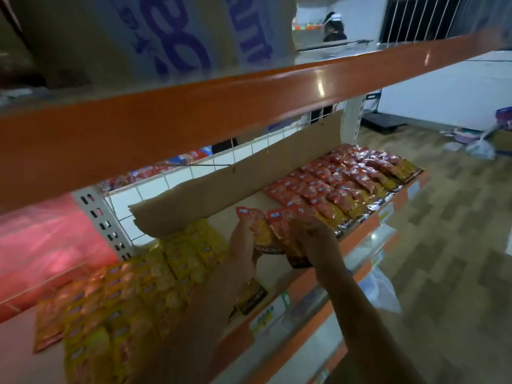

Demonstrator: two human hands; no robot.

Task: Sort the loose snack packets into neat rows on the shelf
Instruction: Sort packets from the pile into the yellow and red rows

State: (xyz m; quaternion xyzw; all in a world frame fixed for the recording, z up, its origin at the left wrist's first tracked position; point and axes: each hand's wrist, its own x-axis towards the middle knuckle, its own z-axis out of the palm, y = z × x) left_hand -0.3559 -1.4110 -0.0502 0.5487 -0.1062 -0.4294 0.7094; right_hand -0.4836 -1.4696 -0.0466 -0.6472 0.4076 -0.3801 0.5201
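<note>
- While both my arms reach over the shelf point(279, 277), my left grip point(242, 242) is clamped on a red-and-gold snack packet point(261, 234) near the shelf's middle
- my right grip point(318, 242) is clamped on a second packet point(288, 234), touching the first
- rows of red packets point(346, 184) lie on the shelf to the right, yellow packets point(171, 267) to the left
- one loose packet point(250, 297) lies at the shelf's front edge

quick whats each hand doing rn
left hand: holding a red packet
right hand: holding a second packet
</note>
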